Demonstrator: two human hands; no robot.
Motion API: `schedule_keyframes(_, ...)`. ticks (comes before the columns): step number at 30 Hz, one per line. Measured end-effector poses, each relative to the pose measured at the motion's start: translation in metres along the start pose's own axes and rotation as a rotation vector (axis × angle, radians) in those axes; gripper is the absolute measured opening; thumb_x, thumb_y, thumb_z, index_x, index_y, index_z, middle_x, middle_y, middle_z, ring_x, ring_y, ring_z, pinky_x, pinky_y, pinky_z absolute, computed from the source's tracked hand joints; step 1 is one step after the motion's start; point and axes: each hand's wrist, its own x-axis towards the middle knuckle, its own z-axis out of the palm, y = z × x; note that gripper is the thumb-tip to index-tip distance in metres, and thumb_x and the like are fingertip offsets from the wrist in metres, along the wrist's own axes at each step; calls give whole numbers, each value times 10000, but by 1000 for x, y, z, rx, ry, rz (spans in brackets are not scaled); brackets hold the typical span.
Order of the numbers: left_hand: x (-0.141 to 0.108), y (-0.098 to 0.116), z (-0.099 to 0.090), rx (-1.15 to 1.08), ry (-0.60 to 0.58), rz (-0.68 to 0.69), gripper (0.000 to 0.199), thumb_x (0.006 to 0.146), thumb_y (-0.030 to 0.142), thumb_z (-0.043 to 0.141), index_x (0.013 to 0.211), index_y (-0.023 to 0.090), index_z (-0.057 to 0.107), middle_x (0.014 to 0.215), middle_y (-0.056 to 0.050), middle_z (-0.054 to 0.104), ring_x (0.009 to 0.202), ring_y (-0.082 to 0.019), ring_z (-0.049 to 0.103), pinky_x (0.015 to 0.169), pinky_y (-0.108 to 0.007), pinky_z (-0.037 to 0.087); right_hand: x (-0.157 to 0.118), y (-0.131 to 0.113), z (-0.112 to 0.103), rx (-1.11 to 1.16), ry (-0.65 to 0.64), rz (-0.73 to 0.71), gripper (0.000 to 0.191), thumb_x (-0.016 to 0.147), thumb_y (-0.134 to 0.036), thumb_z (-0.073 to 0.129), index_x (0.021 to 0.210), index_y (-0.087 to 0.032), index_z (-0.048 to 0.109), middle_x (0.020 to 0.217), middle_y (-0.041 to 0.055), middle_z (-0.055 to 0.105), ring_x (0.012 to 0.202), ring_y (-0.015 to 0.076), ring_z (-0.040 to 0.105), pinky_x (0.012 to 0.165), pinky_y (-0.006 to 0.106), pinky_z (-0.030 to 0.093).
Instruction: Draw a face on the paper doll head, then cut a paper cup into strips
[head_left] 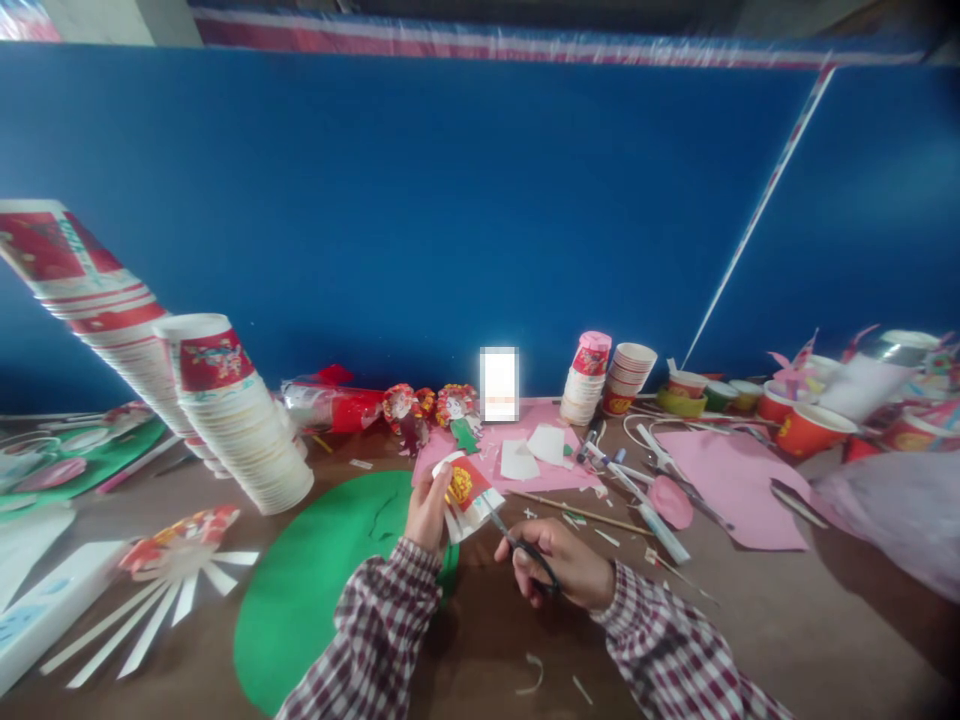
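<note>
A red and white paper cup with a yellow printed emblem is held by its left side in my left hand. Its lower wall appears cut into strips. My right hand has its fingers through the dark handles of a pair of scissors, whose blades meet the cup's right edge. Beneath my left hand lies a large round green sheet. Behind the cup, two white paper pieces rest on a pink sheet.
Tall stacks of paper cups stand at the left, near a cup cut into splayed strips. Two shorter stacks are at the back. Bowls, a pink sheet and a glue tube lie to the right.
</note>
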Motion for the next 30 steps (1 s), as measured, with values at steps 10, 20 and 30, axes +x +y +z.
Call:
schedule_keyframes(10,-2,2,3,-55,-13,-50,330,733,354,637,972,128,615,838,-75,691,712,-191,662,740,-350,524,-1,1,0,-17,10,-1,505,736,-579,577,886,-97,586,533,-9,559,391,57,480,377,151,381)
schedule_keyframes(20,-1,2,2,-60,-45,-36,319,748,364,616,965,131,620,837,-75,693,730,-195,662,755,-368,523,0,0,1,-8,32,1,515,709,-588,599,863,-97,594,499,-26,540,369,54,460,365,159,396)
schedule_keyframes(30,-1,3,1,-56,-17,-55,329,735,368,630,949,119,615,841,-85,694,734,-201,664,757,-372,525,0,-2,1,-59,57,11,512,710,-588,597,854,-97,603,483,-35,529,356,52,449,357,158,371)
